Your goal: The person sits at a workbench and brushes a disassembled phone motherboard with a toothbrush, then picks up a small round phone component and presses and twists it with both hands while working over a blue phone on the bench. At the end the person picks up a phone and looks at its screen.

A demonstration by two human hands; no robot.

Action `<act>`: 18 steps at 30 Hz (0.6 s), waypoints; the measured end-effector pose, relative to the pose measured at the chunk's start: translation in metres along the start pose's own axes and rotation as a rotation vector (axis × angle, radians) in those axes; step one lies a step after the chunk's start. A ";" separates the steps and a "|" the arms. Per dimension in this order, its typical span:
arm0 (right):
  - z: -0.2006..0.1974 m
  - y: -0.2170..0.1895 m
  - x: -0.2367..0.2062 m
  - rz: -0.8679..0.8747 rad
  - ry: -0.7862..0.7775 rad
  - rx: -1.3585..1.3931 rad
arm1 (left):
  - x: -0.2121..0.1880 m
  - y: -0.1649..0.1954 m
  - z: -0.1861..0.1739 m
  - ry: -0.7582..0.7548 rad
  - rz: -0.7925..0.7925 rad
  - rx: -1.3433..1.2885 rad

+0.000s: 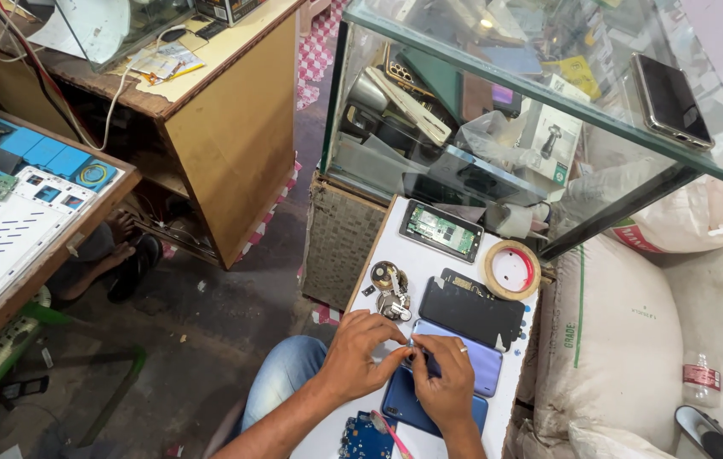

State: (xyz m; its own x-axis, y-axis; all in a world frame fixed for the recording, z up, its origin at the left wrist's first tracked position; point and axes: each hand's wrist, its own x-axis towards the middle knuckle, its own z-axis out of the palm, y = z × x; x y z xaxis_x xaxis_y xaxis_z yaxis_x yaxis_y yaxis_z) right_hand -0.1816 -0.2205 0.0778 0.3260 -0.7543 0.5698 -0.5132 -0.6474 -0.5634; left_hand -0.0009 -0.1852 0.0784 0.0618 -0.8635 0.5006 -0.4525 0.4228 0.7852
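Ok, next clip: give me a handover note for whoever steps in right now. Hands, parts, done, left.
Left hand and right hand: fingertips pinched together on a small part, too small to identify, above the blue phone back.
Laid out on the white board: purple phone shell, black panel, opened phone, tape roll, blue circuit board.
Done: phone is apart.
Left: parts remain separate.

Blue phone back cover (463, 353) under hands: smooth glossy plastic. Dark panel (472, 308) just above cover: matt black. Open phone (441, 229) farther above cover: green circuit board in metal frame. Tape roll (512, 270) right of dark panel: tan paper-like ring. White stool top (429, 263) beneath cover: smooth laminate. Glass case (549, 93) beyond cover: clear, glossy. Sack (608, 340) right of cover: rough woven plastic. Cabinet (234, 127) left: matt wood.
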 end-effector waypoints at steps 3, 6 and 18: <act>0.002 0.004 0.000 0.088 -0.009 0.037 | -0.002 -0.005 -0.001 0.040 -0.014 -0.005; 0.003 0.008 -0.001 0.156 -0.028 0.074 | -0.004 -0.011 -0.002 0.051 -0.048 -0.009; 0.004 0.007 0.000 0.161 -0.080 0.070 | -0.010 -0.014 -0.006 0.106 -0.093 -0.024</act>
State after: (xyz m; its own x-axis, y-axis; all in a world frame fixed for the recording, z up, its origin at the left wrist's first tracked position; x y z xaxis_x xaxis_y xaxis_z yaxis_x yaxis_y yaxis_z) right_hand -0.1818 -0.2255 0.0709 0.3074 -0.8534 0.4211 -0.5085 -0.5213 -0.6853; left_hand 0.0102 -0.1804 0.0644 0.1967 -0.8659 0.4598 -0.4195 0.3496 0.8377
